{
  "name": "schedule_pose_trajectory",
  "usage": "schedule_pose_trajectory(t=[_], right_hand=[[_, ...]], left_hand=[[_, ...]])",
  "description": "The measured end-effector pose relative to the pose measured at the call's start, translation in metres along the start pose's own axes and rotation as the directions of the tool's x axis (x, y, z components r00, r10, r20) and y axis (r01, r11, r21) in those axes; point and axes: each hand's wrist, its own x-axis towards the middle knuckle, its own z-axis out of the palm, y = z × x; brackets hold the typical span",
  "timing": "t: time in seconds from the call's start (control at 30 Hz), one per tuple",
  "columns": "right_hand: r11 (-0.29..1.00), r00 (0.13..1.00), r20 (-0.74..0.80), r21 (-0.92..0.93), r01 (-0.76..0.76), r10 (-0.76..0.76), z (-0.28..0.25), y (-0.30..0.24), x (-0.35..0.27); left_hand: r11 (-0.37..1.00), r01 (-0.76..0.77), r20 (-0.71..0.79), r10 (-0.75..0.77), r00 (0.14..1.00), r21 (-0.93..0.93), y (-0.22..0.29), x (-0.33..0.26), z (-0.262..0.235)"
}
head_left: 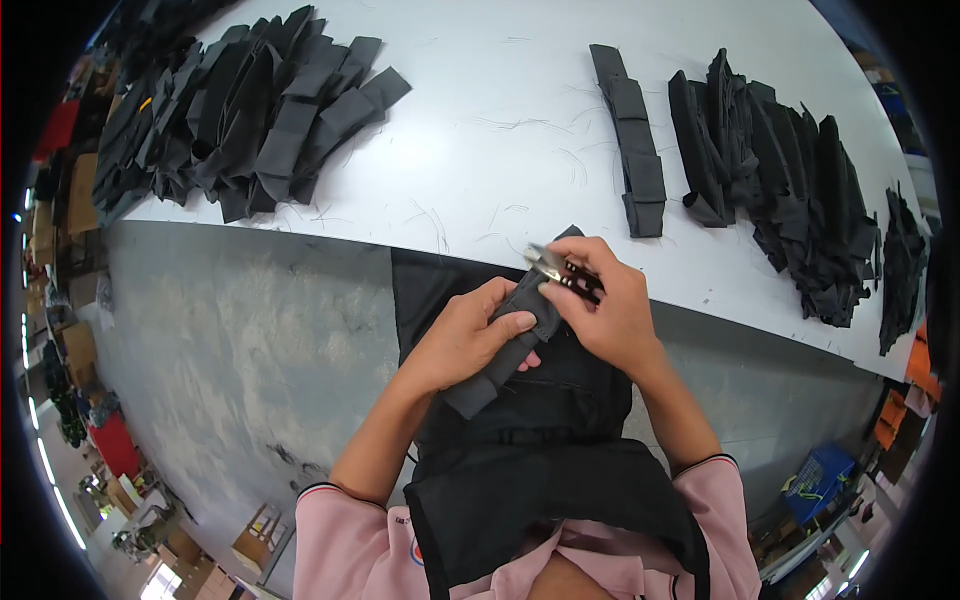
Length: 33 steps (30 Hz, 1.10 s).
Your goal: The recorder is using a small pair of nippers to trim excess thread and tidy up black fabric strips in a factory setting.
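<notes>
A white table [480,215] is carrying dark fabric work: a large pile of folded strips [265,115] is occupying its far left part and reaching the near edge, a single pleated strip [641,178] is lying right of centre, a heap of similar pieces [800,190] is filling the right part, and a narrow bundle [902,270] is resting by the near right corner. Loose threads [545,125] are littering the surface between the piles. A blue crate [820,475] is standing on the floor beyond the near edge, to the right. The held strip [542,318] is sitting in the person's grasp at the table's near edge, around its middle, in front of a black apron [560,480]; it is showing dark grey, flat and sectioned by folds, and is slanting. The left hand [465,330] is pinching it under the thumb; the right hand [615,305] is gripping thread snips [575,280], their metal tips lying over the strip's upper portion. The snips and right fingers are partly covering that portion, whether the blades are touching cloth cannot be told, and the far left pile is running into the dark rim.
</notes>
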Motion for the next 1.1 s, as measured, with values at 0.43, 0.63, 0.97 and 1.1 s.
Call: schedule_pose_trajectory(t=[0.43, 0.63, 0.97, 1.1], right_hand=[[0.941, 0.905, 0.355, -0.15, 0.304, -0.236, -0.032, -0.008, 0.006], [0.911, 0.877, 0.369, -0.151, 0.383, -0.307, -0.03, -0.002, 0.004], [0.973, 0.961, 0.198, -0.092, 0.214, -0.192, -0.027, -0.005, -0.001], [0.988, 0.989, 0.056, -0.057, 0.141, -0.138, -0.027, 0.0, -0.017]], left_hand=[[0.997, 0.006, 0.125, -0.016, 0.992, 0.078, 0.015, -0.003, -0.008], [0.995, 0.007, 0.145, -0.022, 0.989, 0.1, 0.013, -0.003, -0.009], [1.0, 0.015, 0.038, -0.015, 0.999, -0.01, 0.01, 0.0, -0.01], [0.978, -0.047, -0.077, 0.032, 0.996, -0.203, 0.002, 0.005, -0.013]])
